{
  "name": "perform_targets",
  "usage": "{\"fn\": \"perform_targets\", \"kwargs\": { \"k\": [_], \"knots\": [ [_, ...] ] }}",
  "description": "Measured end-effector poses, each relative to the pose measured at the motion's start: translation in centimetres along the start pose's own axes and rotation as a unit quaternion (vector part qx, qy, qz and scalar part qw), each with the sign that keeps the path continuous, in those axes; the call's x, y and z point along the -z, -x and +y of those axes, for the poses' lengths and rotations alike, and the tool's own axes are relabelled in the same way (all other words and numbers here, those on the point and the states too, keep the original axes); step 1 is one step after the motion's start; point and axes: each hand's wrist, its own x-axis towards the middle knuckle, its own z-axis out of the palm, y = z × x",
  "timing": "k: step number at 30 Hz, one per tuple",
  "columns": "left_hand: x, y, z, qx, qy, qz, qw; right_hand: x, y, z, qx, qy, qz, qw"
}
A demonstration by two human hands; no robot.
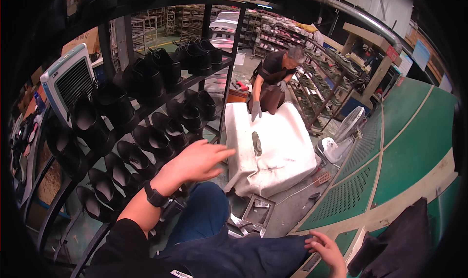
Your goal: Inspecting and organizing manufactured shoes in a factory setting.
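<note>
My left hand reaches forward with nothing in it, its fingers stretched out and apart. A black watch is on that wrist. Just beyond the fingertips is a white covered block with a dark opening in its cover, and a grey-green shoe shows there. To the left of the hand, black shoes fill a dark metal rack. My right hand is low at the right, beside my dark blue apron. Its fingers are loosely bent and apart, holding nothing.
Behind the white block a person in grey gloves leans over it. A shoe rack and a floor fan stand farther right. Green cabinets line the right side. A metal frame lies on the floor; an air cooler is left.
</note>
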Motion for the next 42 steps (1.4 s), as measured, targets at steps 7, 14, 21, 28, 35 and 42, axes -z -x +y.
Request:
{"fn": "perform_targets", "kwargs": {
  "k": [7, 14, 21, 28, 35, 42],
  "knots": [
    [-2.4, -2.7, -2.8, 0.075, -0.157, 0.026, 0.984, 0.1, 0.5, 1.5, -0.019, 0.390, -0.122, 0.913],
    [5.1, -11.2, -9.4, 0.307, -0.384, 0.039, 0.870, 0.2, 0.0, 1.9, -0.014, 0.347, -0.126, 0.929],
    [6.0, -15.3, -19.2, 0.430, -0.350, -0.080, 0.828, -0.2, 0.2, 0.9, 0.004, 0.400, -0.133, 0.907],
    [1.8, -15.2, -18.6, 0.446, -0.351, 0.152, 0.809, -0.6, 0.6, -0.6, -0.021, 0.394, -0.133, 0.909],
    [2.6, -14.5, -18.4, 0.445, -0.352, 0.164, 0.807, 0.2, -0.1, -0.6, 0.008, 0.408, -0.128, 0.904],
    [2.5, -14.4, -18.2, 0.432, -0.373, 0.165, 0.804, -0.4, 0.4, -1.7, -0.024, 0.411, -0.139, 0.901]
  ]
}}
